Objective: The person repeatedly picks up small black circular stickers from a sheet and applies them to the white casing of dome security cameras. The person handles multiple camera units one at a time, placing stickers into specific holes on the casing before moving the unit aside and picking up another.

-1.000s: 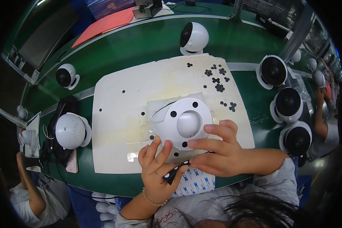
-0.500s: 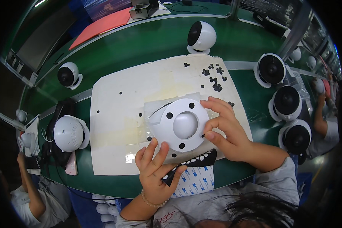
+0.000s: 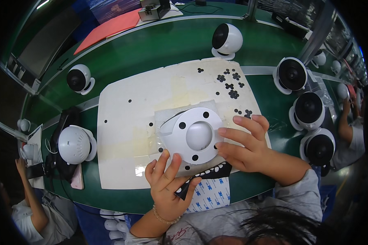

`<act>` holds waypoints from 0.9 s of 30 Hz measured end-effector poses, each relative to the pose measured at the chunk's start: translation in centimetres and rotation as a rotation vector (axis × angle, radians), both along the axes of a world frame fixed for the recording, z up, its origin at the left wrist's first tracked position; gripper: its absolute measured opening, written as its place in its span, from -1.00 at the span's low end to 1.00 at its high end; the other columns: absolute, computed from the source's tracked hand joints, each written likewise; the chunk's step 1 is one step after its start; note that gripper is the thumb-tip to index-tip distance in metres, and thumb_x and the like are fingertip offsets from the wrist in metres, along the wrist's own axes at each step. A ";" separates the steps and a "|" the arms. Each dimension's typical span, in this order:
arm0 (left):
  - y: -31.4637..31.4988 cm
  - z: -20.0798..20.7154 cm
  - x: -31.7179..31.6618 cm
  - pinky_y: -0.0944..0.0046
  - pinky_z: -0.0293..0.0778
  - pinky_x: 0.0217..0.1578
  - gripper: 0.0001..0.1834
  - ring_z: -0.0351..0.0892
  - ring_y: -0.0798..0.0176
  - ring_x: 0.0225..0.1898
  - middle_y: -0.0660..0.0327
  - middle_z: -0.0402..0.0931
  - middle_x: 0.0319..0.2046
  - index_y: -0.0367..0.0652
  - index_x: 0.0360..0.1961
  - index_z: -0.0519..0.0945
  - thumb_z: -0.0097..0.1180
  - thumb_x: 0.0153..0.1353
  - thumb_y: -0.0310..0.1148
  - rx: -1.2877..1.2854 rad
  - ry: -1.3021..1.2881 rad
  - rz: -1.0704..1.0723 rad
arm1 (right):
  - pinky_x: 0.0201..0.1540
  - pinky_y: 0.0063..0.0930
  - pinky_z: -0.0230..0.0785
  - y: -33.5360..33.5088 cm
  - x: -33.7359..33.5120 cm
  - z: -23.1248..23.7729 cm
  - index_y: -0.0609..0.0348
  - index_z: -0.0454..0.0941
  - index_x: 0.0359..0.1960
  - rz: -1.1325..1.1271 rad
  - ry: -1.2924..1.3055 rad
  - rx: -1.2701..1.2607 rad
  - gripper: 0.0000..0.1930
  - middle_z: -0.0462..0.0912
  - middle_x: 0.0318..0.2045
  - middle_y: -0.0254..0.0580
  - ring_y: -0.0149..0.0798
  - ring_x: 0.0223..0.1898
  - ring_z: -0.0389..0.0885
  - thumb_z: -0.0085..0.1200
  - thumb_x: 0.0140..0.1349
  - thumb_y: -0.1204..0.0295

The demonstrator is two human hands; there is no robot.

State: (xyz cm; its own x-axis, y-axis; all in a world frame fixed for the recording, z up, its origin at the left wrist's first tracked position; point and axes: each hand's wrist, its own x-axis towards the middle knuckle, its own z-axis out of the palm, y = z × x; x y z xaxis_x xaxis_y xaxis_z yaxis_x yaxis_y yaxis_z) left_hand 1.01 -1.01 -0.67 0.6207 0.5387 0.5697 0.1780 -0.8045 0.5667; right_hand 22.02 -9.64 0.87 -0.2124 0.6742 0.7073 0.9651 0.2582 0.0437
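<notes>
A white rounded device lies face down on a bubble-wrap pad (image 3: 208, 105), its ring-shaped base (image 3: 177, 141) turned up. Several round black stick-on pads (image 3: 182, 125) sit on that ring around its central hole. My right hand (image 3: 249, 147) has its fingers spread, with fingertips touching the ring's right edge beside one black pad. Between the thumb and fingers of my left hand (image 3: 166, 185) is a black adhesive pad sheet (image 3: 216, 171) with white punched-out spots. Two left fingertips rest near the ring's lower left edge. Printed white-and-blue backing paper (image 3: 210, 195) hangs below the sheet.
A pale board (image 3: 122, 151) covers the green table, with loose black pads (image 3: 234, 94) at its upper right. White ball-shaped devices stand at the left (image 3: 74, 143), right (image 3: 308, 110) and on the far green strip (image 3: 229, 41). People work at both sides.
My right hand has shifted down and right, its fingers spreading wider. A few loose black pads now show at the board's right. Devices on the far green strip have moved right.
</notes>
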 end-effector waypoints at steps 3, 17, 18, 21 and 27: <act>0.0 0.0 -0.1 0.09 0.00 -0.02 -0.83 0.20 0.05 0.16 0.15 0.37 0.05 -0.17 -0.63 0.55 0.30 -0.16 -0.35 -0.002 0.004 0.012 | 0.06 -0.20 -0.05 0.0 0.2 0.6 0.06 0.48 -0.32 0.015 0.051 0.015 -0.77 0.47 -0.12 -0.20 -0.14 0.03 0.29 0.15 -0.03 0.33; 0.1 0.4 -0.5 0.14 0.25 -0.14 -0.83 0.35 0.02 0.01 0.09 0.45 -0.07 -0.16 -0.55 0.58 0.30 -0.23 -0.42 -0.114 -0.086 -0.129 | -0.28 -0.60 0.28 11.0 5.4 2.7 0.26 0.44 -0.20 0.261 1.546 -0.347 -0.71 0.52 -0.39 -0.28 -0.49 -0.39 0.44 0.08 0.08 0.35; 0.2 0.6 -0.3 0.15 0.28 -0.16 -0.83 0.38 0.03 -0.02 0.10 0.46 -0.10 -0.17 -0.54 0.57 0.30 -0.22 -0.43 -0.144 -0.094 -0.162 | -0.19 -0.50 0.30 12.8 6.2 2.0 0.19 0.46 -0.21 -0.009 1.193 -0.341 -0.76 0.51 -0.34 -0.26 -0.37 -0.28 0.47 0.05 0.05 0.46; 0.2 0.4 -0.4 0.23 0.37 -0.28 -0.82 0.48 0.08 -0.25 0.13 0.51 -0.27 -0.23 -0.50 0.54 0.27 -0.18 -0.48 -0.255 -0.125 -0.170 | -0.14 -0.37 0.28 19.1 10.5 -3.3 0.12 0.49 -0.22 -0.168 0.165 -0.034 -0.70 0.50 -0.31 -0.23 -0.19 -0.20 0.45 -0.02 -0.06 0.58; 0.0 -0.5 -1.0 0.27 0.40 -0.36 -0.77 0.47 0.13 -0.39 0.13 0.51 -0.40 -0.24 -0.40 0.47 0.21 -0.15 -0.50 -0.431 -0.113 -0.183 | -0.09 -0.30 0.24 20.6 13.4 -5.3 0.10 0.51 -0.26 -0.476 0.074 -0.390 -0.77 0.48 -0.20 -0.23 -0.13 -0.07 0.39 -0.09 0.07 0.35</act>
State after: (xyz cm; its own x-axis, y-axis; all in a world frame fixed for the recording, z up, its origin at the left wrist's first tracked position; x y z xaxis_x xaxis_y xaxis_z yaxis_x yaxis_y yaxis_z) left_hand 0.01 -0.98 -1.18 0.6747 0.6282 0.3876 -0.0267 -0.5040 0.8633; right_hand 35.46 10.95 -4.46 0.2157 0.8946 0.3914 0.9751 -0.2183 -0.0386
